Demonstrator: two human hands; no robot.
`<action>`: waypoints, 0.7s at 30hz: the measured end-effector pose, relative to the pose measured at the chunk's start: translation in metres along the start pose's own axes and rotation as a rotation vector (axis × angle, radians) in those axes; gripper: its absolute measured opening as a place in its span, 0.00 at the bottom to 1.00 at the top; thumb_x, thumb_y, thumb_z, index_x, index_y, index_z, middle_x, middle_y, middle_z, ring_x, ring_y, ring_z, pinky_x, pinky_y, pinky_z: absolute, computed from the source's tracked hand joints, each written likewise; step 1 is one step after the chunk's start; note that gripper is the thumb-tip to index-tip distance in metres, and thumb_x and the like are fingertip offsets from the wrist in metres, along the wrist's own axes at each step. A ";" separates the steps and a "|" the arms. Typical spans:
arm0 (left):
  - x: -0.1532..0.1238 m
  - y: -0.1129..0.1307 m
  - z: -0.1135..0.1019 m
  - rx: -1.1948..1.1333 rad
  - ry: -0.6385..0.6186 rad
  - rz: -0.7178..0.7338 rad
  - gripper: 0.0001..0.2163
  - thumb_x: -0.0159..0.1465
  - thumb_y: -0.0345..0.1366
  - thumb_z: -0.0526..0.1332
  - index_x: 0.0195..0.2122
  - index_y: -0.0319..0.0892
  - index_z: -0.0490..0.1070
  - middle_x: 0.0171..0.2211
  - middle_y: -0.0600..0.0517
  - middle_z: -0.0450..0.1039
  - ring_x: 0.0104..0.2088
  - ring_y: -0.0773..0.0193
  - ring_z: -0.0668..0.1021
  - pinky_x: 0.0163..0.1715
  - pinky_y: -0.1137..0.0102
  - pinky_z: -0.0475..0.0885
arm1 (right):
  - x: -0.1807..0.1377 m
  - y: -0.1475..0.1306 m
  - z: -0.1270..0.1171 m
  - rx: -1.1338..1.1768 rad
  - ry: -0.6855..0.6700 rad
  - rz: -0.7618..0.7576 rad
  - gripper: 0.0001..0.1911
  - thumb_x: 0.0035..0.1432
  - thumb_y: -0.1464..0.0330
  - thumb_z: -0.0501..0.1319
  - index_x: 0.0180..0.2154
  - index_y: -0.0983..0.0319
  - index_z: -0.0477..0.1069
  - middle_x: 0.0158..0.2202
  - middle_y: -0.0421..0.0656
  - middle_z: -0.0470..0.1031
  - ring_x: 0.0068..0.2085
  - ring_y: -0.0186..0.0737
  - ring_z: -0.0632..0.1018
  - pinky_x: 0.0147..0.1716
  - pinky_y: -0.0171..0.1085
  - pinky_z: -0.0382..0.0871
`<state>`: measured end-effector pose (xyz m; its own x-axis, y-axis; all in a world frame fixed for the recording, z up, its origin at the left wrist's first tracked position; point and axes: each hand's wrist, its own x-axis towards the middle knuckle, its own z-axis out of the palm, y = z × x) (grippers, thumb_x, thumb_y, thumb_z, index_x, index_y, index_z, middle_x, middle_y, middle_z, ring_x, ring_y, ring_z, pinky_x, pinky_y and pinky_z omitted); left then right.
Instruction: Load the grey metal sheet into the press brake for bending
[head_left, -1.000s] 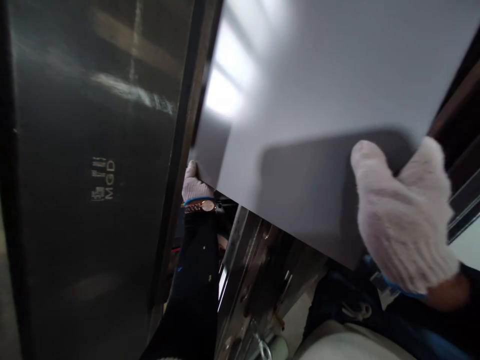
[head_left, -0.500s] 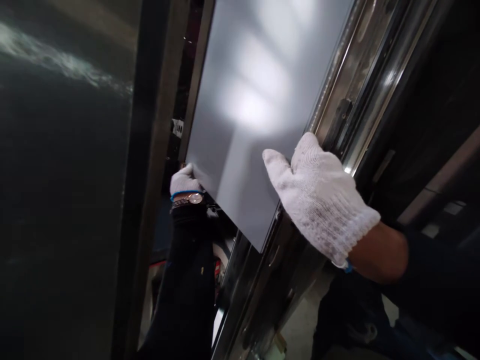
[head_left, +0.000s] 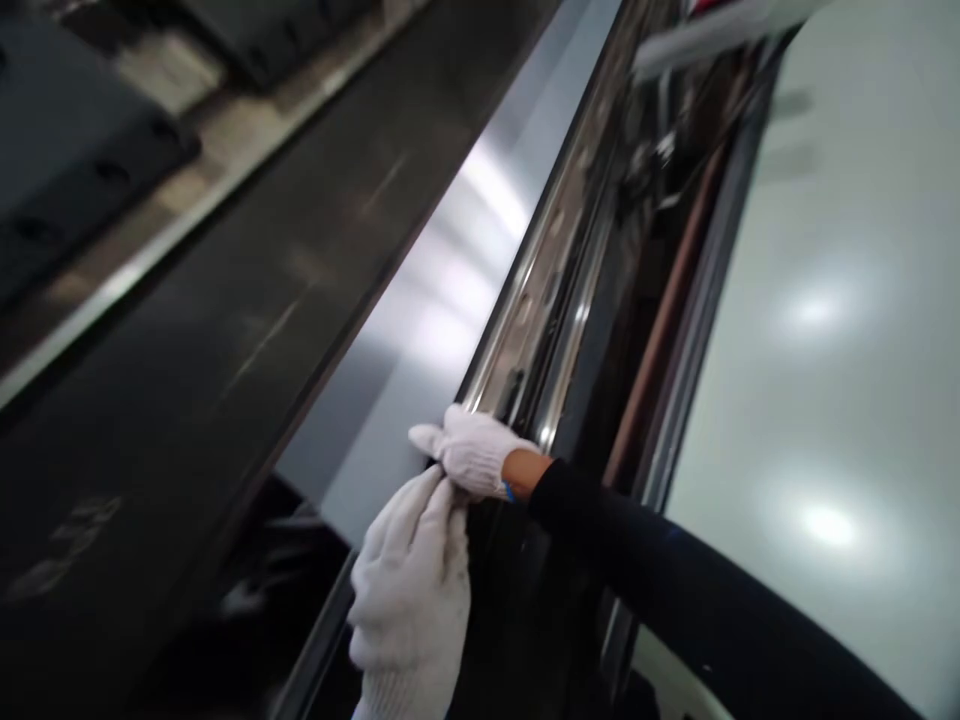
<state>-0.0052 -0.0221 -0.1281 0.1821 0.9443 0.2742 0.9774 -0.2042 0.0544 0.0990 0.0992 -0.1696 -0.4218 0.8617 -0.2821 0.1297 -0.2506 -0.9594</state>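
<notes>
A long grey metal sheet [head_left: 439,320] lies in a slot between a dark machine body [head_left: 195,360] and a shiny steel rail [head_left: 544,290]. My right hand [head_left: 474,452], in a white knit glove, grips the sheet's near right corner next to the rail. My left hand [head_left: 411,590], also gloved, comes up from below. Its fingers press on the sheet's near edge and touch the right hand. The underside of the sheet and the fingertips there are hidden.
Dark machine plates [head_left: 82,150] with holes sit at the upper left. Right of the rail run dark frame bars and a brown tube [head_left: 667,300]. Beyond them is a glossy pale floor [head_left: 840,300] with light reflections.
The view swung, so the sheet now runs away from me along the rail. My left hand came from the sheet's far left edge to the near corner beside my right hand.
</notes>
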 end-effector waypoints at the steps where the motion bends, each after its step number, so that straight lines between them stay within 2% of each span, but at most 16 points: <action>1: 0.001 0.010 0.010 0.057 0.041 -0.079 0.16 0.72 0.38 0.57 0.57 0.43 0.75 0.59 0.39 0.77 0.56 0.40 0.79 0.51 0.48 0.79 | 0.003 0.005 -0.005 -0.003 -0.001 0.001 0.19 0.65 0.54 0.62 0.29 0.58 0.60 0.25 0.35 0.61 0.29 0.36 0.63 0.29 0.37 0.53; 3: 0.008 0.024 0.025 0.181 -0.005 -0.280 0.21 0.72 0.42 0.55 0.62 0.38 0.71 0.57 0.34 0.77 0.42 0.35 0.83 0.34 0.47 0.80 | 0.009 0.015 -0.012 0.005 -0.006 -0.011 0.25 0.61 0.45 0.62 0.28 0.58 0.66 0.25 0.35 0.66 0.29 0.36 0.68 0.28 0.36 0.58; 5: 0.014 0.030 0.032 0.247 -0.105 -0.402 0.26 0.73 0.45 0.52 0.67 0.36 0.65 0.54 0.30 0.78 0.30 0.37 0.82 0.24 0.49 0.76 | 0.013 0.021 -0.013 0.017 0.016 -0.013 0.29 0.56 0.38 0.62 0.27 0.58 0.70 0.26 0.36 0.70 0.30 0.36 0.71 0.28 0.36 0.60; 6: 0.016 0.031 0.033 0.245 -0.134 -0.406 0.27 0.73 0.46 0.51 0.68 0.36 0.64 0.51 0.29 0.79 0.28 0.39 0.81 0.24 0.50 0.75 | 0.014 0.021 -0.011 0.020 0.039 -0.002 0.31 0.54 0.36 0.62 0.27 0.58 0.71 0.27 0.37 0.71 0.31 0.37 0.72 0.28 0.36 0.61; 9: 0.015 0.030 0.035 0.223 -0.148 -0.391 0.29 0.73 0.47 0.49 0.68 0.33 0.62 0.42 0.30 0.79 0.31 0.41 0.81 0.27 0.53 0.76 | 0.017 0.017 -0.003 -0.015 0.111 0.054 0.33 0.52 0.34 0.61 0.26 0.58 0.73 0.26 0.39 0.73 0.31 0.39 0.74 0.29 0.38 0.63; 12: 0.010 0.033 0.041 0.261 -0.183 -0.432 0.31 0.73 0.46 0.51 0.71 0.29 0.57 0.36 0.32 0.78 0.28 0.41 0.80 0.24 0.55 0.73 | 0.014 0.006 -0.001 -0.124 0.157 0.090 0.32 0.51 0.35 0.62 0.23 0.58 0.71 0.25 0.41 0.74 0.31 0.41 0.73 0.31 0.40 0.63; 13: 0.008 0.036 0.043 0.254 -0.181 -0.444 0.31 0.72 0.44 0.51 0.71 0.29 0.56 0.38 0.31 0.79 0.28 0.42 0.80 0.23 0.56 0.73 | 0.012 0.003 -0.002 -0.168 0.171 0.093 0.31 0.52 0.37 0.62 0.22 0.57 0.71 0.25 0.41 0.74 0.31 0.42 0.74 0.32 0.41 0.63; 15: 0.004 0.039 0.049 0.208 -0.147 -0.430 0.32 0.71 0.42 0.54 0.73 0.30 0.53 0.51 0.26 0.77 0.31 0.44 0.80 0.25 0.55 0.74 | 0.010 -0.003 -0.006 -0.258 0.207 0.092 0.27 0.55 0.41 0.62 0.22 0.57 0.71 0.27 0.43 0.77 0.33 0.43 0.75 0.34 0.42 0.63; 18: 0.000 0.039 0.054 0.147 -0.097 -0.365 0.34 0.69 0.41 0.54 0.75 0.34 0.49 0.71 0.27 0.58 0.41 0.44 0.80 0.33 0.53 0.78 | 0.012 -0.007 -0.009 -0.390 0.231 0.088 0.24 0.56 0.46 0.62 0.22 0.57 0.71 0.29 0.45 0.79 0.34 0.45 0.77 0.34 0.42 0.64; 20: 0.000 0.036 0.054 0.106 -0.146 -0.321 0.37 0.68 0.41 0.54 0.75 0.32 0.46 0.76 0.29 0.46 0.43 0.45 0.80 0.34 0.55 0.78 | 0.011 -0.008 -0.008 -0.479 0.242 0.066 0.25 0.57 0.45 0.61 0.22 0.57 0.71 0.28 0.44 0.78 0.34 0.46 0.77 0.33 0.42 0.65; 21: 0.000 0.035 0.052 0.090 -0.180 -0.317 0.38 0.67 0.41 0.53 0.76 0.30 0.44 0.75 0.27 0.46 0.41 0.46 0.81 0.32 0.56 0.76 | 0.008 -0.009 -0.006 -0.530 0.260 0.043 0.26 0.59 0.44 0.59 0.23 0.57 0.71 0.28 0.44 0.78 0.34 0.46 0.78 0.33 0.42 0.65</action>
<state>0.0345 -0.0155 -0.1764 -0.1225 0.9889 0.0840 0.9924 0.1211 0.0225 0.0998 0.1111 -0.1636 -0.1811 0.9523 -0.2458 0.6005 -0.0909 -0.7945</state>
